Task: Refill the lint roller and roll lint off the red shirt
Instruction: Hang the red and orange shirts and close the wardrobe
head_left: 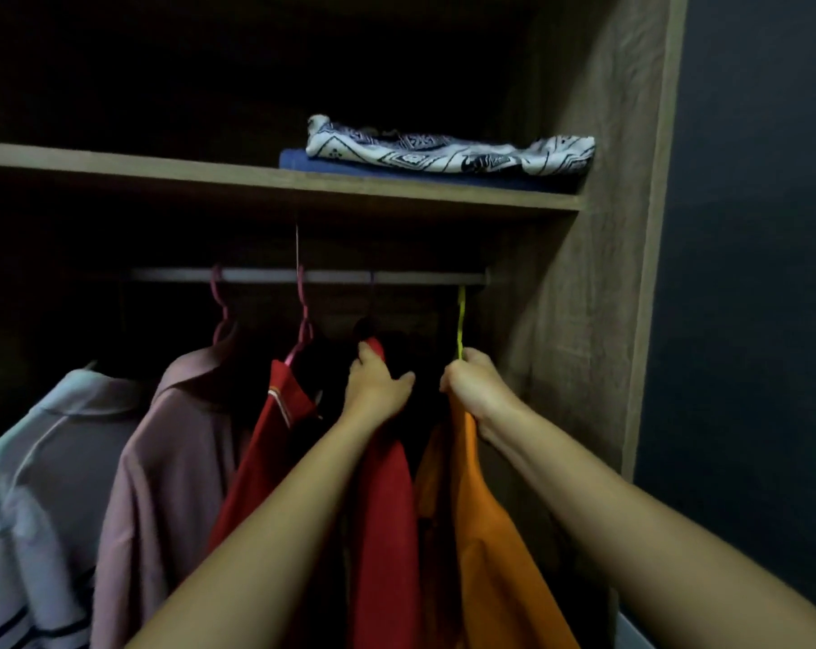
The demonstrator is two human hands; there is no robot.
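Note:
Inside a dim wardrobe a plain red shirt (387, 517) hangs from the rail (312, 275). My left hand (375, 384) grips its top at the shoulder, near the hanger. To its right hangs an orange shirt (490, 531) on a yellow hanger (461, 320). My right hand (471, 384) grips that hanger's neck and the orange collar. Another red shirt with a striped collar (275, 423) hangs to the left on a pink hanger (303, 320). No lint roller is in view.
A mauve shirt (172, 461) and a pale blue shirt (36, 461) hang further left. The shelf (162, 173) above carries a patterned white cloth (448, 149) on a folded blue one. The wardrobe's wooden side wall (584, 274) stands close on the right.

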